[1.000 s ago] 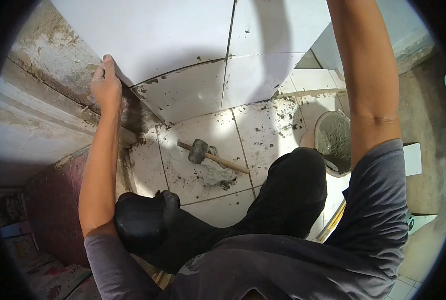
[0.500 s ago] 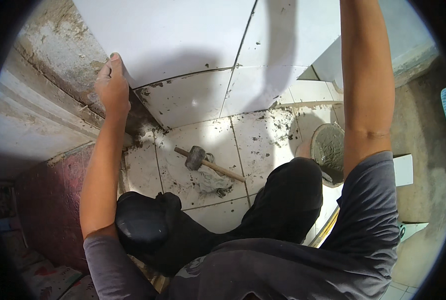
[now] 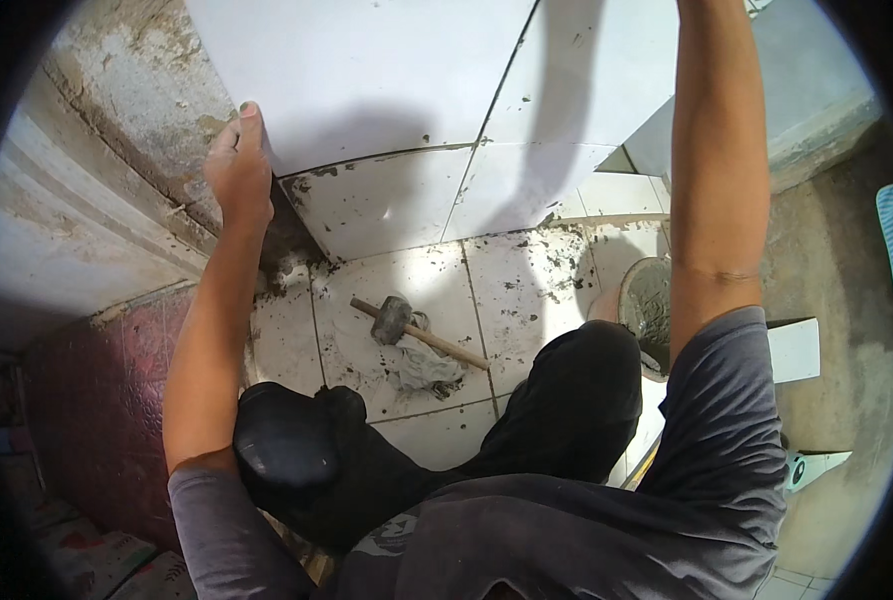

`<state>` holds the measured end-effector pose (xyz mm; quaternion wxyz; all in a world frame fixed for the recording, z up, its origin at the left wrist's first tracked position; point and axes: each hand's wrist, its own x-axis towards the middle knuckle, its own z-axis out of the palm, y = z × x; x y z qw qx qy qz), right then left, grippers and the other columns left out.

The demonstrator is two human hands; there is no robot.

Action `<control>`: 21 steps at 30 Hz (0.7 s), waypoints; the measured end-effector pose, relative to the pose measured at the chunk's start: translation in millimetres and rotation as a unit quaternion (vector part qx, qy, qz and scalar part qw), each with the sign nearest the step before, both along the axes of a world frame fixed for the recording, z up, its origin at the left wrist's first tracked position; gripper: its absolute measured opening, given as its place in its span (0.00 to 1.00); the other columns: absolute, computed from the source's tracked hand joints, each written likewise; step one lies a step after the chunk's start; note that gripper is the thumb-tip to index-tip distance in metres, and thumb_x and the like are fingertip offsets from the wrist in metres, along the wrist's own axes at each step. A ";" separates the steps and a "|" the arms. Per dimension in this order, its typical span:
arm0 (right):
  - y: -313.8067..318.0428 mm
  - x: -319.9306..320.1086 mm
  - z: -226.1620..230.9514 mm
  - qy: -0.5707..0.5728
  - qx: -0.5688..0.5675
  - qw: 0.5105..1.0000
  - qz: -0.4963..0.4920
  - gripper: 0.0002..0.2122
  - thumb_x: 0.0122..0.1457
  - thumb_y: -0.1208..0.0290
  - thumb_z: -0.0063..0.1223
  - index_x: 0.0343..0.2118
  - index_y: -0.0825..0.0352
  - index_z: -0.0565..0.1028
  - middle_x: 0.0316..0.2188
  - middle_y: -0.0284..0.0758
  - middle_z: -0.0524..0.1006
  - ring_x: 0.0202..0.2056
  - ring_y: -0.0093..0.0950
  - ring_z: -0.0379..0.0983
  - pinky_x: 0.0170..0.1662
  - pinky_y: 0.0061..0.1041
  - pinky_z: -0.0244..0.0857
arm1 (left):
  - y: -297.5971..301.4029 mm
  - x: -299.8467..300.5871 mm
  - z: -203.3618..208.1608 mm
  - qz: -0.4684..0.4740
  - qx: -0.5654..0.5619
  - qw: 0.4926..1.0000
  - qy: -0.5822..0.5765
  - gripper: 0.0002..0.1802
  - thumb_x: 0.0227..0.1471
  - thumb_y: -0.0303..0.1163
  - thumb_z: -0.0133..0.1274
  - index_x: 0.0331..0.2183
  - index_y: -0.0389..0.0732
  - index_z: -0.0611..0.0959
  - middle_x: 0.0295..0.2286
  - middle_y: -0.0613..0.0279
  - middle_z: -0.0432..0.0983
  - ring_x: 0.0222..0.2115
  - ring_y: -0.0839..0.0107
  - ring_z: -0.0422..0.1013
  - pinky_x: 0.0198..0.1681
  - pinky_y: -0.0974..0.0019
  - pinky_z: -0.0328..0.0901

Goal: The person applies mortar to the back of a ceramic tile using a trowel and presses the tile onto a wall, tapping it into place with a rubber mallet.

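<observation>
My left hand (image 3: 238, 165) is closed at the left edge of a large white wall tile (image 3: 366, 70), near its lower corner. The thumb lies along the edge, and the other fingers are curled and partly hidden. My right forearm (image 3: 721, 170) reaches up past the top of the picture, so my right hand is out of sight. A dark joint separates this tile from a lower white tile (image 3: 376, 200) smeared with mortar.
On the mortar-spotted tiled floor (image 3: 521, 290), a mallet (image 3: 391, 320) rests against a crumpled grey rag (image 3: 428, 368). A bucket of wet mortar (image 3: 648, 310) stands by my right knee. Rough bare wall (image 3: 141, 80) lies left of the tile; a white tile piece (image 3: 794, 350) is at right.
The view has shifted slightly, and the wall tiles appear a little farther right and lower. My left hand stays at the tile's edge; my right forearm appears slightly farther left.
</observation>
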<state>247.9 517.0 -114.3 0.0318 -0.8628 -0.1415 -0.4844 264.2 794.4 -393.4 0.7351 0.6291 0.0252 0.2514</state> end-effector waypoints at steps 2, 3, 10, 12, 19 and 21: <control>-0.1 -0.4 0.0 0.000 0.008 1.000 -0.012 0.19 0.53 0.53 0.58 0.22 0.69 0.78 0.15 0.38 0.74 0.16 0.27 0.67 0.24 0.30 0.62 | -4.8 2.1 0.4 0.004 -0.022 1.000 -0.012 0.21 0.57 0.43 0.50 0.32 0.31 0.82 0.22 0.71 0.71 0.23 0.83 0.61 0.24 0.77 0.56; 0.3 0.4 -0.7 0.001 0.011 1.000 -0.016 0.19 0.53 0.53 0.58 0.22 0.69 0.78 0.15 0.38 0.73 0.16 0.27 0.67 0.23 0.30 0.62 | -7.0 2.7 1.0 0.011 -0.043 0.999 0.004 0.22 0.58 0.43 0.50 0.33 0.31 0.82 0.23 0.69 0.72 0.24 0.82 0.62 0.26 0.76 0.58; 1.5 8.6 -1.9 -0.023 -0.022 0.999 -0.042 0.21 0.51 0.50 0.59 0.21 0.69 0.78 0.16 0.39 0.74 0.18 0.28 0.68 0.25 0.32 0.63 | -16.1 1.9 7.4 0.048 -0.030 0.998 -0.002 0.28 0.59 0.47 0.46 0.39 0.27 0.80 0.31 0.62 0.75 0.33 0.75 0.68 0.38 0.71 0.63; 3.7 8.7 -2.4 -0.019 -0.011 0.999 -0.042 0.21 0.51 0.50 0.59 0.22 0.69 0.78 0.16 0.38 0.74 0.18 0.28 0.68 0.25 0.31 0.63 | -14.1 1.2 5.9 0.027 -0.049 0.998 -0.018 0.28 0.59 0.47 0.46 0.38 0.26 0.80 0.30 0.62 0.75 0.31 0.74 0.68 0.36 0.70 0.63; 6.3 -4.9 5.1 0.101 0.058 0.991 -0.070 0.21 0.51 0.50 0.58 0.22 0.69 0.79 0.16 0.38 0.75 0.18 0.26 0.69 0.24 0.29 0.64 | -0.8 4.1 -3.6 0.074 0.107 0.992 0.003 0.22 0.58 0.42 0.48 0.33 0.27 0.80 0.23 0.55 0.75 0.26 0.69 0.66 0.34 0.62 0.63; 13.5 -11.4 3.0 -0.037 -0.017 0.999 -0.019 0.22 0.52 0.50 0.55 0.24 0.70 0.76 0.18 0.45 0.76 0.18 0.38 0.72 0.22 0.34 0.64 | -1.5 2.9 0.6 0.109 0.147 0.982 -0.050 0.23 0.58 0.41 0.47 0.31 0.27 0.80 0.22 0.52 0.75 0.25 0.67 0.67 0.34 0.61 0.63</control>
